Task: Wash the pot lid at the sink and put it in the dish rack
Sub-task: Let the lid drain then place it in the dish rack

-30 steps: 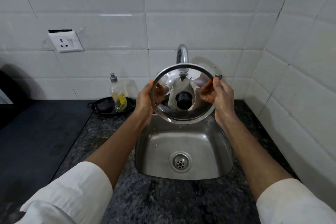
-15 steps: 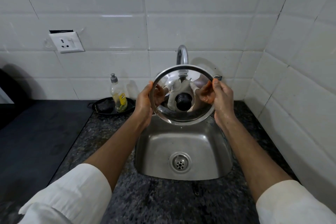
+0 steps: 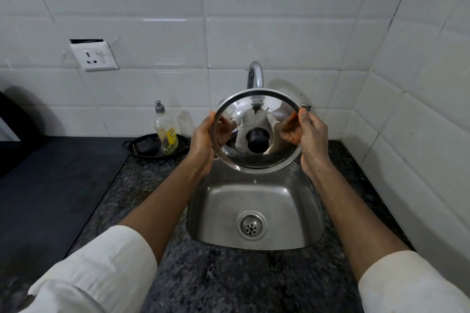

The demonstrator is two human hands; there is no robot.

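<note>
A round shiny steel pot lid [image 3: 256, 157] is held upright above the back of the steel sink [image 3: 256, 211], its inner mirror side facing me. My left hand [image 3: 202, 145] grips its left rim and my right hand [image 3: 314, 140] grips its right rim. A water drop hangs just below the lid's lower edge. The curved tap [image 3: 255, 75] rises right behind the lid; its spout is hidden by the lid. No dish rack is in view.
A soap bottle [image 3: 165, 129] with yellow liquid stands in a black dish [image 3: 142, 146] left of the sink. A wall socket [image 3: 94, 56] sits on the white tiles. A dark cooktop [image 3: 50, 180] lies at left. A tiled wall closes the right side.
The lid and both hands have stayed almost where they were, drifting only slightly. A water drop now falls from the lid's lower edge.
</note>
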